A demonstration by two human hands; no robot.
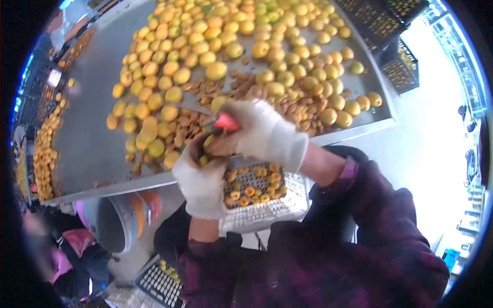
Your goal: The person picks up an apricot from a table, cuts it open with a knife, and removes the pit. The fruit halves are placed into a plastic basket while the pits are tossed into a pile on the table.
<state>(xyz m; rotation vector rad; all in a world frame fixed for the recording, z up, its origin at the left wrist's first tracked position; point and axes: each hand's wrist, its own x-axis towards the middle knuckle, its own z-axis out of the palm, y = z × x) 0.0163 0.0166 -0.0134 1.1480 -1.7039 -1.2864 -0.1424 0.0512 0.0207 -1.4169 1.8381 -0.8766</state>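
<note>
My gloved right hand (262, 131) is closed around a small knife with a red handle (226, 122); motion blurs its blade. Just below and to the left, my gloved left hand (200, 179) curls its fingers around a yellow-green apricot (208, 141), mostly covered by fingers. Both hands meet above the near edge of the metal table. Beyond them lies a large heap of whole apricots (200, 38), with brown pits (205, 92) scattered among the fruit. Under my hands, a white crate (267, 210) holds cut apricot pieces (249, 191).
The metal table (90, 128) has a raised rim. Below its left side stands a grey bucket (110, 223). Dark crates (400, 66) of fruit stand at the right; another crate (162, 282) is on the floor. Someone sits at the lower left (72, 251).
</note>
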